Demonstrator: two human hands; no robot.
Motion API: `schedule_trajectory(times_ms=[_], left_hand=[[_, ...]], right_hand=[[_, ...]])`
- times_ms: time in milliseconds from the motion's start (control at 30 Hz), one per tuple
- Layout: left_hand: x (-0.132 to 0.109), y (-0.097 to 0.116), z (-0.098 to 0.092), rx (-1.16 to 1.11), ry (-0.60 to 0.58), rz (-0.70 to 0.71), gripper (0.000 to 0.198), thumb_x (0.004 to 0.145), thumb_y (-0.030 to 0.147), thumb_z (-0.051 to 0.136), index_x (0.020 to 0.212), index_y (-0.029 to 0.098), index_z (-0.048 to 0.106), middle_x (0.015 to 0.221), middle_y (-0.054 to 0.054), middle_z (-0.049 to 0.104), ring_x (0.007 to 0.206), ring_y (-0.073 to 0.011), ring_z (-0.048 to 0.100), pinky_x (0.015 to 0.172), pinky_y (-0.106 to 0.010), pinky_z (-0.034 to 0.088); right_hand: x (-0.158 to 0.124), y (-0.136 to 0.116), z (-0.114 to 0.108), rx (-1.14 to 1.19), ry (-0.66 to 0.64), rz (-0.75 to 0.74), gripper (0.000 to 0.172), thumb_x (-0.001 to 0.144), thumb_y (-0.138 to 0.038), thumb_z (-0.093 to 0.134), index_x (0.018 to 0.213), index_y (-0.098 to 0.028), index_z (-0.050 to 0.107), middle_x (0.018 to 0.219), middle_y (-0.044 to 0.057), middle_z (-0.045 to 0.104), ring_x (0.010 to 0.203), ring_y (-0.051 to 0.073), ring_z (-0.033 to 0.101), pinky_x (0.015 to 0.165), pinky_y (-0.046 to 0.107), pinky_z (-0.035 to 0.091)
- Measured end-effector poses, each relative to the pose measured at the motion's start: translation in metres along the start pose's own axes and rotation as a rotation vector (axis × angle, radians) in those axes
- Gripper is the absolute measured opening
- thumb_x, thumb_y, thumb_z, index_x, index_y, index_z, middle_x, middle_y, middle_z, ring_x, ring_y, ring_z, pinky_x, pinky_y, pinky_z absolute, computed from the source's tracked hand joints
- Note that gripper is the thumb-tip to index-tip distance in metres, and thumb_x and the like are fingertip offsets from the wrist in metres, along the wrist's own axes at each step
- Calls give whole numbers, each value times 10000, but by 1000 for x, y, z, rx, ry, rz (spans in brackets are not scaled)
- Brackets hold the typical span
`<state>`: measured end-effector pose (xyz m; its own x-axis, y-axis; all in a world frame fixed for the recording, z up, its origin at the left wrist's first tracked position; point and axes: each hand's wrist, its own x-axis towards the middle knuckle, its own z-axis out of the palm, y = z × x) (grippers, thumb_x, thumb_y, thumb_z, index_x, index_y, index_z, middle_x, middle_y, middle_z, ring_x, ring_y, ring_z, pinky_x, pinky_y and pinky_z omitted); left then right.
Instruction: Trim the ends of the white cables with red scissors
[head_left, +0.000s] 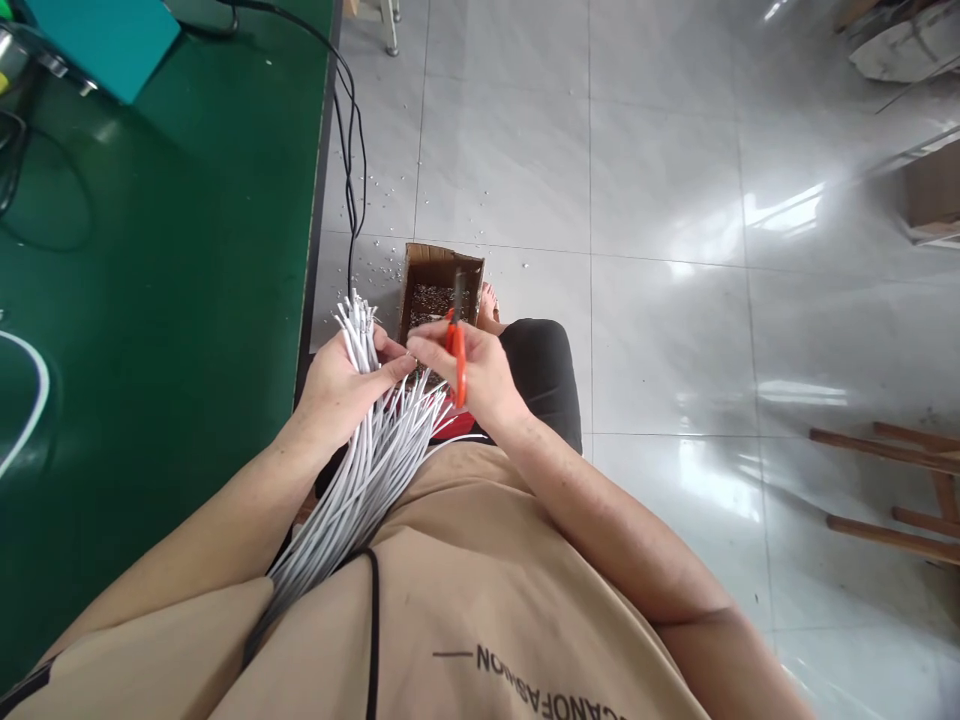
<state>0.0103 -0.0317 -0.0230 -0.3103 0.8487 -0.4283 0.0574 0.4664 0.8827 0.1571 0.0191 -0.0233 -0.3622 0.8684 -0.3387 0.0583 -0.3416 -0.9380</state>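
A thick bundle of thin white cables lies across my lap, its cut ends pointing up and away from me. My left hand is wrapped round part of the bundle, thumb and fingertips reaching toward the right. Close by, my right hand has scissors with orange handles held in it, the dark blades pointing away from me. The thumb and index finger of that hand meet near the left fingertips; whether a cable end sits between them is too small to tell.
Below my hands stands an open cardboard box with small clippings inside. More bits are scattered on the tiled floor. A green table is at my left, with black cords hanging off its edge. A wooden stool lies right.
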Motion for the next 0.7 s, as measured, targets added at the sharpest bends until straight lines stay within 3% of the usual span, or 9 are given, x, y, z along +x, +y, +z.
schedule_trajectory(times_ms=[67,200,267,400,500,600,700], left_hand=[[0,3,0,-84,-79,-29,340,645,345,802,819,181,560,783,0,654,699,-143,595,714,-297,480],[-1,8,-2,-162,-181,-97,306,720,339,742,971,182,665,838,-8,656,737,-130,598,717,-256,472],[0,9,-2,-135,-187,-116,361,730,347,730,1051,190,681,859,-16,668,746,-138,602,724,-260,471],[1,7,-3,-46,-208,-69,410,726,384,728,1090,200,687,896,-35,699,777,-184,631,758,-308,481],[1,6,-3,95,-185,32,391,716,392,738,1055,201,702,996,-53,715,930,-235,644,853,-338,470],[1,7,-3,229,-192,45,423,694,395,755,1067,204,700,1003,-53,722,1003,-260,636,902,-355,458],[0,13,-1,161,-240,-24,383,685,412,758,993,188,714,939,-58,723,942,-253,652,871,-358,481]], right_hand=[[1,5,-1,-36,-7,1,225,763,-388,640,784,-165,660,692,-21,601,631,92,508,615,224,420],[3,11,-7,-161,228,-31,193,791,-342,598,827,-168,672,739,-8,614,658,103,516,636,238,423],[3,9,-8,-219,285,-101,193,820,-314,562,887,-172,674,828,11,636,719,111,547,683,241,435],[2,0,-2,-312,138,-218,200,855,-334,534,819,-174,649,839,14,638,762,110,570,713,228,438],[4,-4,4,-449,86,-244,247,831,-370,567,681,-175,587,770,5,610,743,114,555,699,235,418],[6,-2,6,-445,92,-177,229,803,-363,573,664,-181,563,733,-8,605,691,110,540,662,239,410],[5,1,2,-239,34,-40,147,767,-326,577,709,-191,571,673,-27,605,632,107,548,617,230,427]])
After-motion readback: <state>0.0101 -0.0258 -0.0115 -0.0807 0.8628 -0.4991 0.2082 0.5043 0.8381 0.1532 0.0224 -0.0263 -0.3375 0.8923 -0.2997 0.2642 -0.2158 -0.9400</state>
